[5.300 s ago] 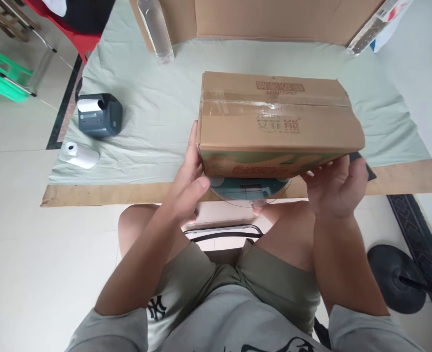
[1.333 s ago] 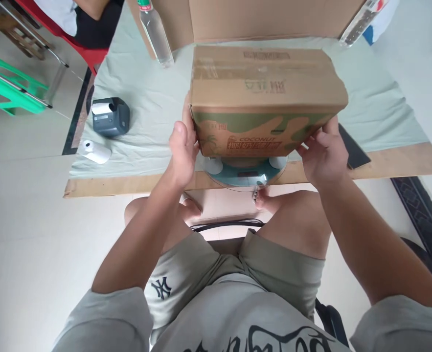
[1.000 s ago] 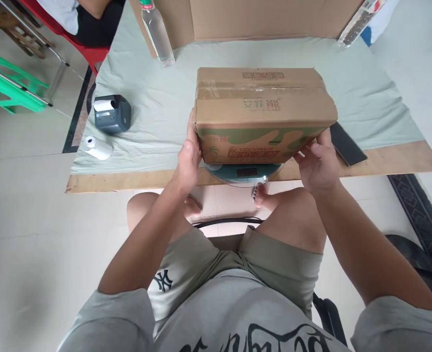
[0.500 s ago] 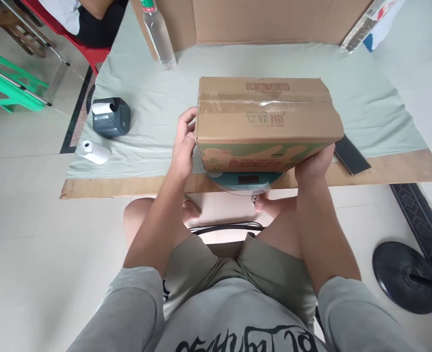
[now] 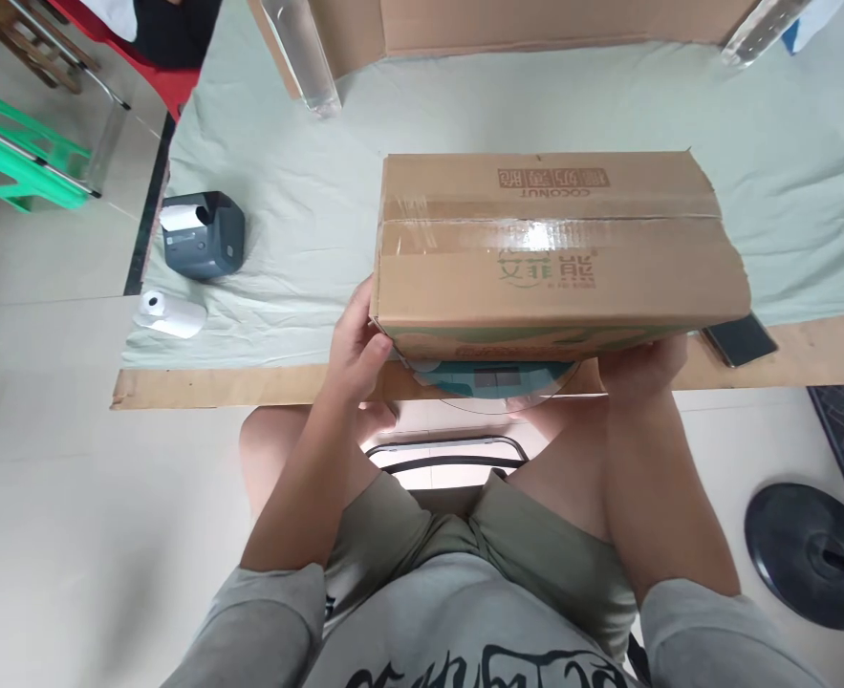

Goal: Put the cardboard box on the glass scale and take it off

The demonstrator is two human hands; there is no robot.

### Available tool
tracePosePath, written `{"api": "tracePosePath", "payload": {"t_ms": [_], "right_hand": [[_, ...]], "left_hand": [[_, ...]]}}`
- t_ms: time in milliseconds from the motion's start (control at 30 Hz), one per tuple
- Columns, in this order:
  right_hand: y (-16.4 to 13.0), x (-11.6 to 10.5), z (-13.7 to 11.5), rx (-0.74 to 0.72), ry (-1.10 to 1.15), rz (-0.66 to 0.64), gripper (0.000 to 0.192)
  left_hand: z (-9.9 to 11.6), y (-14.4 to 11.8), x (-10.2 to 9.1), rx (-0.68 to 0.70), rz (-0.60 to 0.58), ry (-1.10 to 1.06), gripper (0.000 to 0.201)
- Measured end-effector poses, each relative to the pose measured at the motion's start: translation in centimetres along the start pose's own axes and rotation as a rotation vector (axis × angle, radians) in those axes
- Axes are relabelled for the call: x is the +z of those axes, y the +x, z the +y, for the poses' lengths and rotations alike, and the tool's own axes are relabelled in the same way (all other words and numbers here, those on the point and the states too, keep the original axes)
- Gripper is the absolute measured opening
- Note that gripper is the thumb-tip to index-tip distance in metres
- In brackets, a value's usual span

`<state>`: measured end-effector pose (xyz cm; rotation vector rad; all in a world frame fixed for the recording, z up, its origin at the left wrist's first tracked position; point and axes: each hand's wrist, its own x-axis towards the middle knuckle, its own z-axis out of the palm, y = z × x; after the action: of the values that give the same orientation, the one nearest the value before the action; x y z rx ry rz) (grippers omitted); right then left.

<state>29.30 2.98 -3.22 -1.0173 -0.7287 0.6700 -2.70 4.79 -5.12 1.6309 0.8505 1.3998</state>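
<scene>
A taped cardboard box (image 5: 450,277), printed with "COCONUT" and Chinese characters, is above the front of the table. My left hand (image 5: 356,349) grips its left end, thumb at the near lower corner. Under the right part of the near bottom edge, my right hand (image 5: 642,365) supports it, its fingers mostly hidden beneath. A teal scale (image 5: 497,380) with a clear rounded edge and a dark display juts out below the box. Whether the box touches the scale is hidden. To the right of my right hand lies a dark phone (image 5: 741,339).
A dark label printer (image 5: 205,244) and a white paper roll (image 5: 172,315) sit on the left of the cloth-covered table (image 5: 307,229). Clear bottles (image 5: 303,57) stand by a cardboard panel (image 5: 551,24) at the back. A green stool (image 5: 24,153) and part of a person (image 5: 170,33) are at left.
The box looks larger and nearer, its top tilted more toward me, as both hands raise it. The view has shifted slightly, and more of the phone's right part is now beside the box.
</scene>
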Motion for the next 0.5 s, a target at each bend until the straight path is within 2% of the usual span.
{"api": "tracePosePath", "payload": {"t_ms": [133, 500], "right_hand": [[-0.65, 0.38, -0.14, 0.017, -0.026, 0.012, 0.046], [-1.12, 0.26, 0.06, 0.047, 0.015, -0.02, 0.05]], "left_hand": [[-0.07, -0.29, 0.07, 0.016, 0.039, 0.124, 0.084], [-0.1, -0.49, 0.46, 0.048, 0.074, 0.196, 0.077]]}}
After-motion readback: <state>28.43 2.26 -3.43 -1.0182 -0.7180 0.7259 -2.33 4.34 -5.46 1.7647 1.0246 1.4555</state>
